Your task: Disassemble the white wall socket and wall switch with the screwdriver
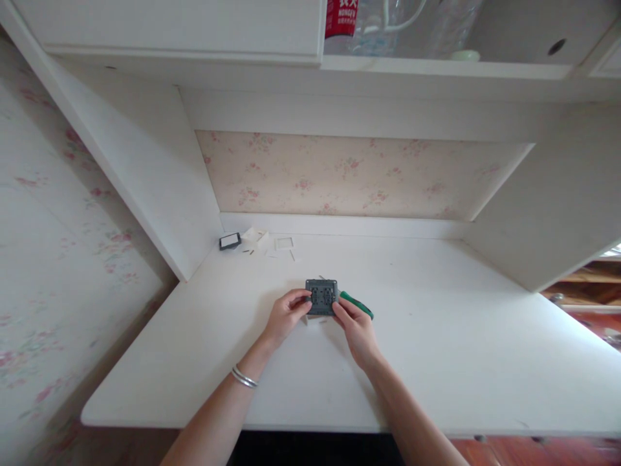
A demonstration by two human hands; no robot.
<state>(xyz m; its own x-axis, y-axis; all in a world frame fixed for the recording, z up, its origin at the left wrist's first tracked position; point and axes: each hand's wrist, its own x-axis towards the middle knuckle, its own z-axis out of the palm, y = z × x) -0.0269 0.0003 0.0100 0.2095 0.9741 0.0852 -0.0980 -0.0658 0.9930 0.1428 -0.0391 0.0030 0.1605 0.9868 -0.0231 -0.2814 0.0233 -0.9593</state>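
Note:
A dark grey square switch module [321,296] lies on the white desk [436,349], gripped from both sides. My left hand [286,315] pinches its left edge with curled fingers; a silver bangle sits on that wrist. My right hand [356,327] holds its right edge, fingers closed. A green-handled screwdriver [358,303] lies just right of the module, partly under my right hand; I cannot tell whether the hand also grips it.
At the desk's back left lie a small black-framed plate [229,241], a white square frame [284,243] and several small loose white parts and screws. A shelf above holds a clear plastic bottle with a red label [341,18]. White side panels flank the desk.

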